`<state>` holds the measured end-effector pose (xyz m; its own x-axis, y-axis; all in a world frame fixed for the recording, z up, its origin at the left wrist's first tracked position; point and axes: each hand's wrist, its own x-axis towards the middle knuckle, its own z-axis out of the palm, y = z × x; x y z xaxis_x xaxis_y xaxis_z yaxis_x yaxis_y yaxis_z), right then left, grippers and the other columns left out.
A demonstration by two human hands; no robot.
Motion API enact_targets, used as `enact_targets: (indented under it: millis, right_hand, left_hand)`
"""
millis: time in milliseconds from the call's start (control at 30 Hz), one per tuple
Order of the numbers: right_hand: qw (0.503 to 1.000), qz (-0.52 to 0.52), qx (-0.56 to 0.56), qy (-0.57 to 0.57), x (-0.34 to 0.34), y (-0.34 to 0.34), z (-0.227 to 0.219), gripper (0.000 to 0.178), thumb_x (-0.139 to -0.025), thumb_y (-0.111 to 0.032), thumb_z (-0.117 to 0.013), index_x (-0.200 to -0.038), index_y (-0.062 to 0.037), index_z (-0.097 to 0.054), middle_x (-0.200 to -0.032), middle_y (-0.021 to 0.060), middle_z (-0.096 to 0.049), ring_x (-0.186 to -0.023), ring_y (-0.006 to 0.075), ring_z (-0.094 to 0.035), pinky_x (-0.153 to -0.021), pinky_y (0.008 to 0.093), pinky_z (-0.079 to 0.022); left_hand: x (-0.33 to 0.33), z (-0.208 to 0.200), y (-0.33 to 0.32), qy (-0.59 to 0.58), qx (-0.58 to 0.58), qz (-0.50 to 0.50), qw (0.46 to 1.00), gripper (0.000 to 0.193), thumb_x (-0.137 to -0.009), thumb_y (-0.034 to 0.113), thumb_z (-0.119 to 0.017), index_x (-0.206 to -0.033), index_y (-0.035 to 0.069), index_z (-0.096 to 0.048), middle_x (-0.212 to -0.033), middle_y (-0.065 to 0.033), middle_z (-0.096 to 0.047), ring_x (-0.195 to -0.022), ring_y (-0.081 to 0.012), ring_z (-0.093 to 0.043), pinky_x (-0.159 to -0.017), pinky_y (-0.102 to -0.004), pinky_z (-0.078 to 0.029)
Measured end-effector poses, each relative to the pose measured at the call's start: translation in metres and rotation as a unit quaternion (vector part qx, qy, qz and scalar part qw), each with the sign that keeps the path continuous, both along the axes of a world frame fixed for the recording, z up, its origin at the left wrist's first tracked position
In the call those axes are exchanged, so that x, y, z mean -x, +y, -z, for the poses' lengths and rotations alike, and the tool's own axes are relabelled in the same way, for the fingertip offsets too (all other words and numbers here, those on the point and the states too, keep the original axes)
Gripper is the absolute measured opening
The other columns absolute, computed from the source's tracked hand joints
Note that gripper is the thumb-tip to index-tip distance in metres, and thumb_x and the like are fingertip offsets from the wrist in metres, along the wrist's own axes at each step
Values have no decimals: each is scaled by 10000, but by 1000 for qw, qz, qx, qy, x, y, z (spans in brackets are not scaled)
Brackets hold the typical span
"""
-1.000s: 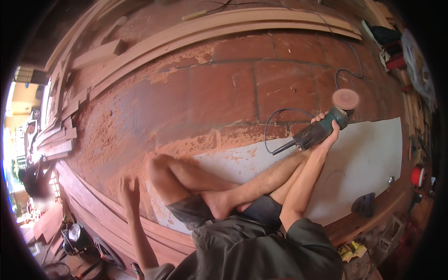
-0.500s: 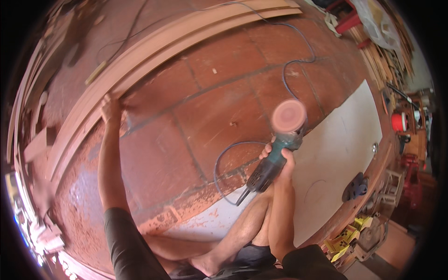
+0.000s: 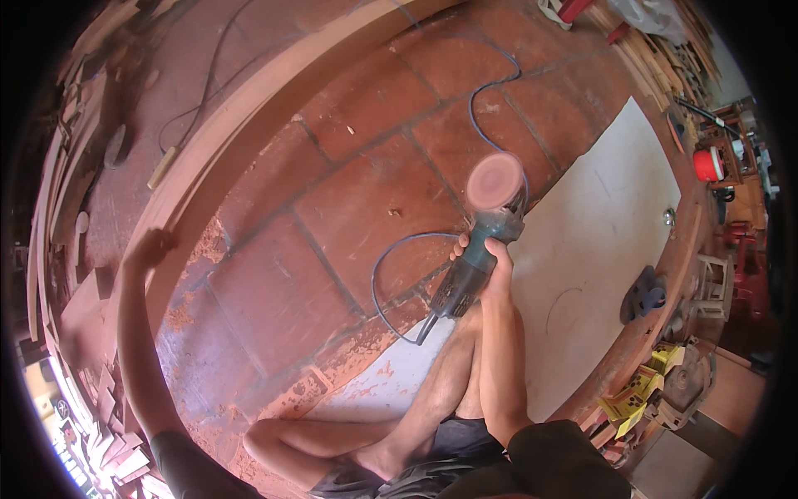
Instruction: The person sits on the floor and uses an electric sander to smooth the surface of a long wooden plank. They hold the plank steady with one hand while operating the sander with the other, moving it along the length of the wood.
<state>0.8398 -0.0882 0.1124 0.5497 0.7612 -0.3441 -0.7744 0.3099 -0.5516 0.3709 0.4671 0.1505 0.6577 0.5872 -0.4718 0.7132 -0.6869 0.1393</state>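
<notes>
My right hand [image 3: 492,264] grips the body of a teal and black angle grinder [image 3: 467,270]. A round reddish sanding disc [image 3: 495,180] on its head faces up, and a blue cord runs from its tail. At the left, my left hand [image 3: 150,249] is curled on the near part of a long wooden plank [image 3: 249,112]. The plank looks tilted, with a broad smooth face showing. My left fingers are partly hidden and slightly blurred.
Reddish tiles [image 3: 357,208] with orange dust make up the floor. A white sheet [image 3: 582,274] lies at the right, with blue sandals [image 3: 643,294] beyond. Wood offcuts [image 3: 112,424] pile up at the lower left. Yellow boxes [image 3: 632,399] stand at the lower right.
My left hand has moved left and nearer, and the plank has tipped, hiding its stepped face. The grinder has shifted slightly left in view, still in my right hand.
</notes>
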Motion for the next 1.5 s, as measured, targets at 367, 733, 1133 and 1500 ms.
enact_targets:
  millis: [367,733,1133,1500]
  right_hand:
    - [996,-66,-21,-62,23,-21,-12,421,-859,-270,-674,-1171,-35,-515,-976,152,-594,-894,284,-599,-887,416,-507]
    - [979,-117,-9,-165,23,-8,-32,461,-863,-312,-662,-1197,-39,-501,-995,124,-553,-950,252,-548,-928,416,-468]
    - [975,-172,17,-141,33,-22,-4,469,-873,-288,-656,-1225,-28,-487,-994,136,-558,-952,254,-544,-933,417,-456]
    - [992,-74,-23,-95,14,-17,-10,471,-876,-303,-657,-1207,-10,-495,-1019,134,-537,-967,253,-539,-935,416,-453]
  left_hand:
    - [417,40,-233,276,218,-98,931,272,-750,296,-842,-890,65,-808,-854,-187,-754,-802,-262,-726,-790,-405,-562]
    - [450,81,-320,60,-44,-250,965,803,-814,445,-826,-1432,33,-523,-1401,-182,-569,-1350,-331,-506,-1129,-448,-414]
    - [204,54,-300,127,-35,-251,959,1083,-556,302,-929,-1454,34,-387,-1375,-246,-527,-1306,-370,-523,-1061,-474,-480]
    - [205,44,-369,68,-277,-5,959,371,-956,87,-543,-1325,111,-574,-1492,-156,-511,-1349,-365,-533,-1111,-508,-445]
